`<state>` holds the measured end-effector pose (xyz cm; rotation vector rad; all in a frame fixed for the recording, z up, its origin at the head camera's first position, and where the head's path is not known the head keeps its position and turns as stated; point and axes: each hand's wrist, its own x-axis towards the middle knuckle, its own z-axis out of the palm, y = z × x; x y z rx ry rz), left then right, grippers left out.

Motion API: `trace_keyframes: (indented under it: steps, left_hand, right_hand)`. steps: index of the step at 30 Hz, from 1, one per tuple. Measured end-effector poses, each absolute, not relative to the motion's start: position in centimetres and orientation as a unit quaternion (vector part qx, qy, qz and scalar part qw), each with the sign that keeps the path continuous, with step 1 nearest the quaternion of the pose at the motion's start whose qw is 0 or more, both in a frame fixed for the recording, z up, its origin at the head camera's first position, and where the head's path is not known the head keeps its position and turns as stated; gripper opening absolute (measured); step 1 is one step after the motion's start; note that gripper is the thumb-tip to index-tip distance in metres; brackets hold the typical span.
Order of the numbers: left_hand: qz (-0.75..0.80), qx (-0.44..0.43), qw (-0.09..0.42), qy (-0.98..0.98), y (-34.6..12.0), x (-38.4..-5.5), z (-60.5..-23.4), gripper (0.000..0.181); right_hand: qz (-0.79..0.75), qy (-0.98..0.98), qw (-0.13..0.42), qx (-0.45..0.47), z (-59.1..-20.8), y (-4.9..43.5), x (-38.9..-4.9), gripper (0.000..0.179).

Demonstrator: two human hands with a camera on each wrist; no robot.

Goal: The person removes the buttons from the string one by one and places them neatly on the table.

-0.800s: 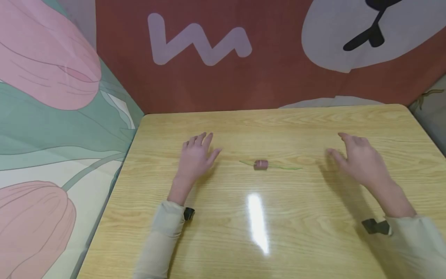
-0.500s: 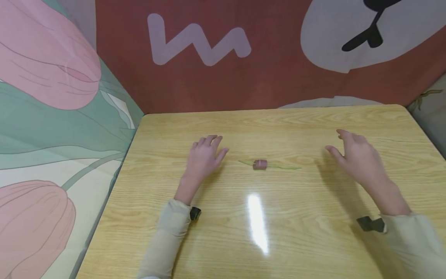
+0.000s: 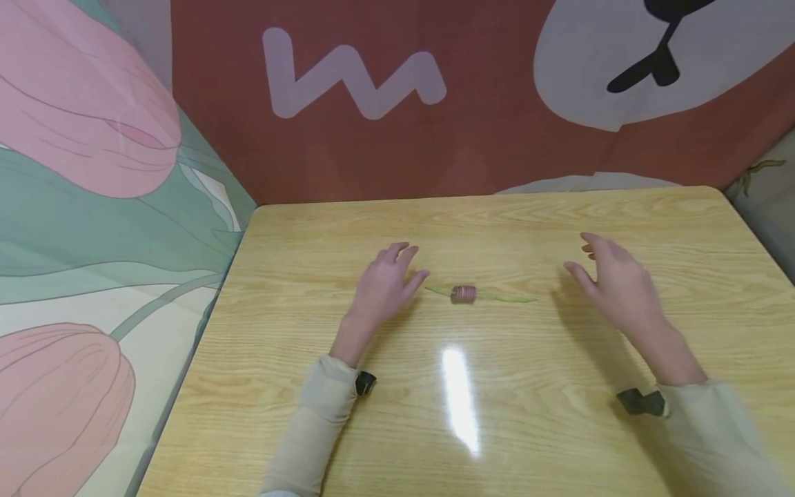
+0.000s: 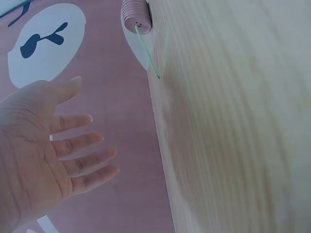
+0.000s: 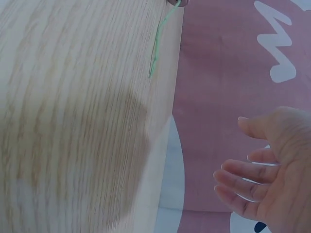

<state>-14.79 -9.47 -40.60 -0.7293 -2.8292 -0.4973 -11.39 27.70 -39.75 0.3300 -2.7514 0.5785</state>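
A short stack of mauve-brown buttons (image 3: 464,295) lies on its side mid-table, threaded on a thin green string (image 3: 512,299) whose two ends stick out left and right. In the left wrist view, the end button (image 4: 138,24) shows small holes with the string coming out. My left hand (image 3: 384,286) hovers just left of the string's left end, fingers loosely spread, holding nothing. Farther off on the other side, my right hand (image 3: 617,290) is held above the table, thumb apart from slightly bent fingers, also holding nothing. Neither hand touches the string.
The light wood-grain table (image 3: 397,414) carries a bright light reflection near its front middle. Behind it hangs a reddish-brown printed cloth (image 3: 373,159); a tulip-patterned cloth (image 3: 62,241) borders the left. Each sleeve has a dark wrist device (image 3: 366,383) near the cuff.
My left hand has moved right, closer to the string's left end. My right hand has shifted left, toward the buttons. The buttons and string stay in place.
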Motion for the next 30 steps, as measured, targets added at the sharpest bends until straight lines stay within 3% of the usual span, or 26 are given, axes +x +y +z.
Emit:
trace_keyframes:
  steps: [30]
  left_hand:
    - [-0.142,-0.251,0.064,-0.955,-7.9,-14.8,-40.9,0.048]
  right_hand:
    - [0.228,-0.953,0.158,0.119,-39.4,24.2,-12.2,0.046]
